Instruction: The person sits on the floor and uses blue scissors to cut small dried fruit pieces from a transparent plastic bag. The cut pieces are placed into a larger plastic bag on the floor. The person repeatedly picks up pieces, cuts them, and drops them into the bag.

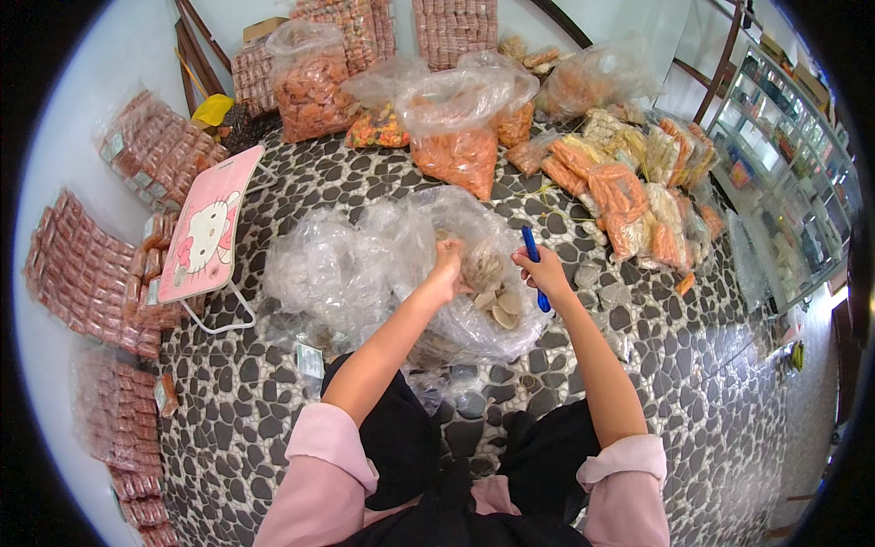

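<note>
My right hand (pixel 543 270) grips a slim blue tool (pixel 528 239), whose exact kind I cannot make out. To its left, my left hand (pixel 448 269) is over a large clear plastic bag (pixel 509 342) with its fingers curled; whether they pinch anything is hidden. Thin round beige chips (pixel 504 309) lie in the bag's mouth, and a paler bundle of similar pieces (pixel 484 265) sits just above them. More crumpled clear plastic (pixel 321 256) spreads to the left of the bag.
A pink folding table (pixel 205 229) stands tilted at left, beside stacked packs of reddish snacks (pixel 89 273). Big bags of orange snacks (pixel 454 161) line the back. Heaped orange and pale packs (pixel 618 198) lie at right, before a glass display case (pixel 779 178). The floor (pixel 690 410) has a pebble pattern.
</note>
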`<state>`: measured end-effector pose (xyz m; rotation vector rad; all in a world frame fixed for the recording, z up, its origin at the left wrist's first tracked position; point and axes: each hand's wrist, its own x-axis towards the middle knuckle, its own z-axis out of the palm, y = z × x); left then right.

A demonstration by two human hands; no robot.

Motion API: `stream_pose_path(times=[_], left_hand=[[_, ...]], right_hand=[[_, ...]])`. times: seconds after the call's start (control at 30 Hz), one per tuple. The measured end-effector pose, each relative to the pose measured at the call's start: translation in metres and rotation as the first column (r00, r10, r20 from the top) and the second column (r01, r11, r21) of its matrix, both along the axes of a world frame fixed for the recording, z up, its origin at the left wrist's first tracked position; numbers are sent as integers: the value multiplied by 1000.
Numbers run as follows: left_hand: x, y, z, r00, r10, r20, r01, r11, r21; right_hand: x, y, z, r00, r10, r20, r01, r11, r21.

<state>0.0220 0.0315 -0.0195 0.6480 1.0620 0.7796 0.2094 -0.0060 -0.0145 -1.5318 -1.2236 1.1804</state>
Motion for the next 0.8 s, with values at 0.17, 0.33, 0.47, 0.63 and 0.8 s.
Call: stream_pose_path(times=[0.17,0.33,0.47,0.63,0.8], left_hand=[[-17,0,12,987,-161,-9,161,987,23],[-21,0,12,954,-253,-160,281,941,186],[-19,-1,8,956,-125,-265,218,908,358],[-19,2,0,872,38,-488,299,747,593],[-24,0,-5,829,131,-544,290,730,619]], right_hand=[[-6,16,-27,990,-129,57,128,992,18],[-14,27,-39,986,-159,45,159,987,1],[-17,29,-44,989,-150,9,150,988,-32],[-17,26,-43,969,-151,-198,117,978,-174],[-23,20,-34,990,-44,-138,15,979,-202]])
